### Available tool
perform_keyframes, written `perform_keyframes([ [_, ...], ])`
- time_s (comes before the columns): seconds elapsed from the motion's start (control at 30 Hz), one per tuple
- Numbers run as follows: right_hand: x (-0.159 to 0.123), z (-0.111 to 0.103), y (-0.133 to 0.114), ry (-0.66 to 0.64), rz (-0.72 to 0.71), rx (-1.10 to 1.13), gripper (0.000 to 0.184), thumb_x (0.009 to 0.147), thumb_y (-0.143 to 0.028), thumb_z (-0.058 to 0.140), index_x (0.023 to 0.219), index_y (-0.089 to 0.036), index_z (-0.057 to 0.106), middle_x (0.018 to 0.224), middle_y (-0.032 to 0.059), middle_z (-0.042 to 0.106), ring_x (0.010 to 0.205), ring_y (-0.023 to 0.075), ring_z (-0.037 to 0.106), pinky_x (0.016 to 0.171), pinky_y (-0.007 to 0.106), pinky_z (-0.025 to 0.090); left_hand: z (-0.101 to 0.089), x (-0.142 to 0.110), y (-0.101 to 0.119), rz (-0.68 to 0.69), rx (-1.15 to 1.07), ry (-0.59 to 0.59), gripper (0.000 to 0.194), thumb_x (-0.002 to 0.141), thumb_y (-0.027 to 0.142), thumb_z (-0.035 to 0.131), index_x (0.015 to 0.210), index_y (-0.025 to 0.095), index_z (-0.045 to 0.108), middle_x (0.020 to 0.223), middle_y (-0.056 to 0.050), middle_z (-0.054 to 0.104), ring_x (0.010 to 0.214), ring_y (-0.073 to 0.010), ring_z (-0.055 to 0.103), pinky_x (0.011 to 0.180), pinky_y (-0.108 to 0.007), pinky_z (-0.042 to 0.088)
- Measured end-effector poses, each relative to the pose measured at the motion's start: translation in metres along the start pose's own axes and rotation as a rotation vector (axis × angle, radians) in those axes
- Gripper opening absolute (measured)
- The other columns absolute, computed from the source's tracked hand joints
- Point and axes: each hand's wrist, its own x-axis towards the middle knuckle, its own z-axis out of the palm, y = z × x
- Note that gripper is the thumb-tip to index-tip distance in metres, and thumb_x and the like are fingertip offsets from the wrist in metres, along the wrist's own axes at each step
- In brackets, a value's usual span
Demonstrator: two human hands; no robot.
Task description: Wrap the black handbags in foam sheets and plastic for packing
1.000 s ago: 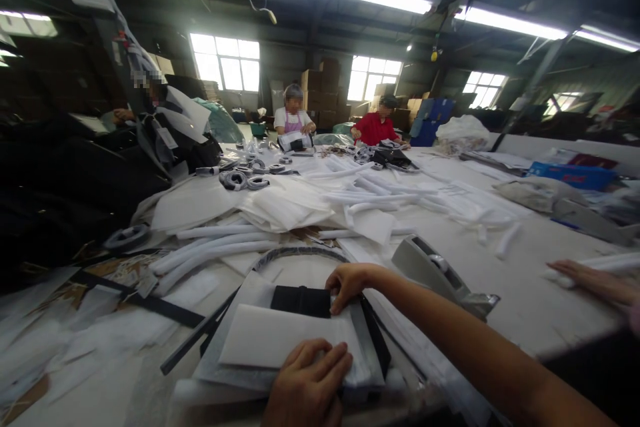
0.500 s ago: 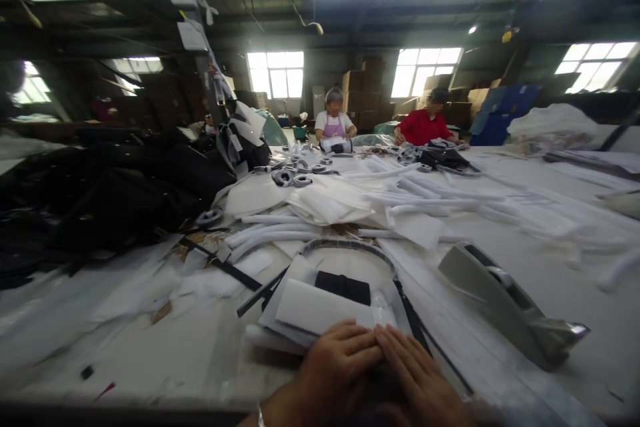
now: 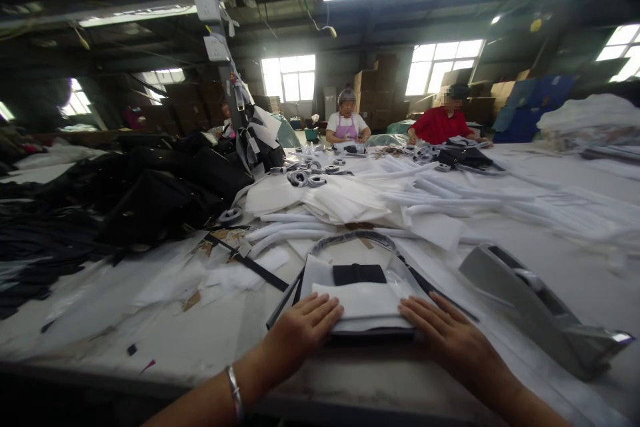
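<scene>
In front of me a dark handbag lies on the table, its wrapped, arched handle pointing away from me. A white foam sheet covers its near part, and a black folded piece rests just beyond. My left hand lies flat with fingers stretched over the sheet's left edge. On the right edge my right hand rests the same way, fingers spread. Clear plastic shows by the right fingertips.
A grey tape dispenser stands to the right. Black bags are heaped at the left. White sheets and foam tubes cover the middle. Across the table sit a person in a pink apron and a person in red.
My hands have moved apart, from close together at the bag's near edge to its left and right sides. The bag now lies squarer to me, and the view has shifted left.
</scene>
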Motion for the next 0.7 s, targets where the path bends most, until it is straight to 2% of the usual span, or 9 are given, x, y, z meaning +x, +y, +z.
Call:
perform_keyframes([
  [0.1,-0.001,0.003,0.011,-0.030,-0.005,-0.002,0.058,0.091,-0.004,0.049,0.146,-0.021,0.045,0.145,0.0050,0.056,0.135,0.0203,0.050,0.121,0.044,0.025,0.019,-0.003,0.025,-0.081,0.050,0.081,0.037,0.098,0.007,0.044,0.134,0.009,0.055,0.129,-0.013,0.067,0.120,-0.0252,0.064,0.098,-0.043,0.057],
  [0.17,0.000,0.000,0.001,-0.042,0.058,-0.037,0.062,0.090,0.000,0.046,0.148,-0.020,0.041,0.150,0.0064,0.050,0.140,0.0220,0.043,0.123,0.048,0.018,0.023,-0.005,0.032,-0.123,0.086,0.119,0.041,0.100,0.005,0.037,0.136,0.012,0.055,0.130,-0.010,0.067,0.120,-0.0230,0.064,0.096,-0.041,0.058],
  [0.23,0.003,-0.003,-0.017,-0.034,0.139,-0.078,0.065,0.090,0.001,0.045,0.151,-0.019,0.037,0.156,0.0091,0.042,0.144,0.0250,0.037,0.123,0.050,0.017,0.024,-0.005,0.032,-0.138,0.111,0.140,0.043,0.102,0.006,0.031,0.136,0.015,0.056,0.131,-0.007,0.067,0.120,-0.0196,0.064,0.097,-0.037,0.058],
  [0.3,0.008,-0.004,-0.034,-0.012,0.194,-0.090,0.065,0.091,-0.005,0.048,0.153,-0.017,0.034,0.157,0.0119,0.038,0.145,0.0276,0.036,0.122,0.049,0.022,0.022,-0.005,0.029,-0.133,0.120,0.155,0.045,0.102,0.006,0.029,0.135,0.017,0.058,0.131,-0.005,0.067,0.120,-0.0178,0.064,0.098,-0.034,0.058],
  [0.37,0.014,-0.003,-0.043,0.015,0.230,-0.069,0.065,0.093,-0.013,0.051,0.155,-0.014,0.030,0.154,0.0130,0.043,0.142,0.0277,0.040,0.119,0.046,0.030,0.022,-0.005,0.027,-0.128,0.126,0.172,0.044,0.103,0.007,0.029,0.134,0.017,0.059,0.130,-0.005,0.068,0.120,-0.0173,0.064,0.098,-0.032,0.058],
  [0.43,0.016,0.000,-0.045,0.039,0.265,-0.041,0.067,0.093,-0.014,0.049,0.156,-0.013,0.026,0.149,0.0120,0.050,0.138,0.0267,0.047,0.115,0.044,0.038,0.022,-0.005,0.027,-0.122,0.136,0.182,0.044,0.102,0.006,0.030,0.134,0.017,0.060,0.130,-0.004,0.068,0.119,-0.0175,0.065,0.096,-0.032,0.058],
  [0.53,0.014,0.003,-0.047,0.076,0.291,0.025,0.070,0.091,-0.011,0.050,0.157,-0.019,0.025,0.145,0.0099,0.055,0.133,0.0272,0.053,0.112,0.046,0.042,0.021,-0.005,0.029,-0.120,0.145,0.189,0.044,0.103,0.006,0.030,0.132,0.017,0.061,0.130,-0.004,0.068,0.119,-0.0174,0.065,0.097,-0.031,0.058],
  [0.63,0.011,0.008,-0.067,0.131,0.281,0.305,0.064,0.090,-0.009,0.053,0.149,-0.032,0.044,0.132,0.0057,0.067,0.119,0.0253,0.065,0.103,0.039,0.052,0.021,-0.004,0.031,-0.149,0.135,0.187,0.043,0.104,0.009,0.032,0.132,0.019,0.062,0.130,-0.003,0.068,0.120,-0.0168,0.064,0.101,-0.030,0.055],
  [0.7,0.014,0.015,-0.092,0.097,0.451,0.664,0.042,0.092,-0.016,0.054,0.128,-0.035,0.065,0.111,0.0053,0.077,0.099,0.0240,0.073,0.087,0.032,0.059,0.021,-0.004,0.031,-0.161,0.124,0.183,0.042,0.104,0.009,0.032,0.132,0.019,0.062,0.130,-0.003,0.068,0.119,-0.0169,0.064,0.101,-0.029,0.054],
])
